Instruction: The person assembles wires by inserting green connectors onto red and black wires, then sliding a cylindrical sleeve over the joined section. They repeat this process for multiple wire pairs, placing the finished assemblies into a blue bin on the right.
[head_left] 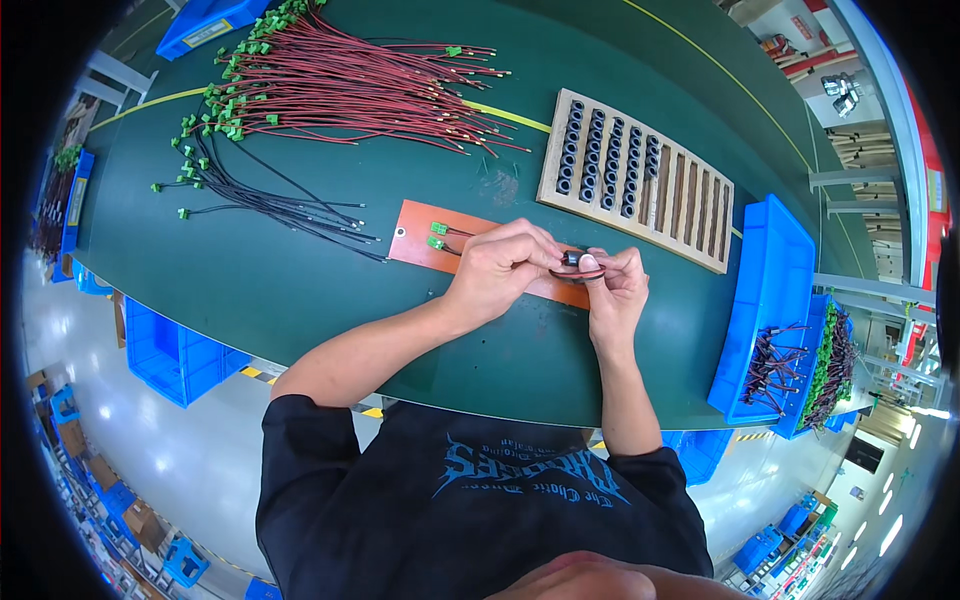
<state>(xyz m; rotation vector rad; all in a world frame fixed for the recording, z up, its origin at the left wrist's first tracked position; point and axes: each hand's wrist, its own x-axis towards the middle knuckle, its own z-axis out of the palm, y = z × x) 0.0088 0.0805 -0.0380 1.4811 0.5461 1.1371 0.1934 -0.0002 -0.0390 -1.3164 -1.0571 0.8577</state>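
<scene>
Both of my hands meet over the right part of an orange board [413, 252] on the green table. My left hand [503, 268] pinches with thumb and fingertips at the left side of a small black ring core [572, 258]. Thumb and fingers of my right hand [617, 292] close on the core's right side and on a bent red and black wire pair [578, 276] beneath it. How the wires run through the core is hidden by my fingers. Two green connectors [438, 228] with dark leads lie on the board, left of my left hand.
A wooden slotted tray [551, 160], partly filled with black ring cores, stands beyond my hands. Red wires [370, 95] with green connectors are heaped at the far left, black wires [275, 200] nearer. A blue bin [775, 250] holding wire assemblies sits at the right edge.
</scene>
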